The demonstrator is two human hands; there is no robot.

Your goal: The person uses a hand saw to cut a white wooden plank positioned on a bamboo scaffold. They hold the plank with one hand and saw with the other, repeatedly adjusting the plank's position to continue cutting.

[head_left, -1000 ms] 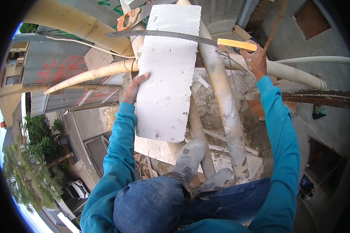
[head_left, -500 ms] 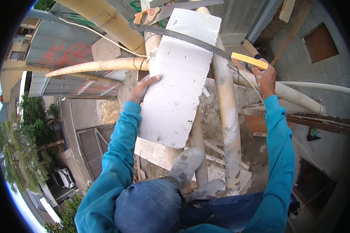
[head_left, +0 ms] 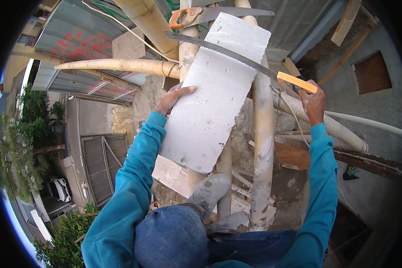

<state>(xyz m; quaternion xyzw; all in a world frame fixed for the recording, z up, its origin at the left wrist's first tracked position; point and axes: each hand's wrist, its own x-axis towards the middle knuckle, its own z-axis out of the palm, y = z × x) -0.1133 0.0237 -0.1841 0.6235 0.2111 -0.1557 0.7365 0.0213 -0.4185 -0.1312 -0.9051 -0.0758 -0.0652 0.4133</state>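
A pale, rough-surfaced rectangular block (head_left: 210, 107), like lightweight concrete, rests tilted across bamboo poles in front of me. My left hand (head_left: 173, 99) grips its left edge, thumb on the upper face and the other fingers mostly hidden beneath. My right hand (head_left: 313, 102) is closed round the yellow handle of a handsaw (head_left: 236, 57). The toothed blade crosses the block's upper part, its tip reaching past the left edge; how deep it sits in the block I cannot tell. Behind the block's far end lies a second handsaw (head_left: 185, 18) with an orange-edged wooden handle.
Thick bamboo poles (head_left: 262, 156) run beneath and around the block. My dusty boot (head_left: 212, 190) stands among them, above ground far below. A loose cable (head_left: 295, 111) hangs beside the right-hand pole. Metal sheeting (head_left: 85, 42) is at left, a grey wall (head_left: 370, 120) at right.
Nearly everything in view has shifted rightward, poles included, as the camera turned. Both hands keep their grips, and the blade still crosses the block at about the same place.
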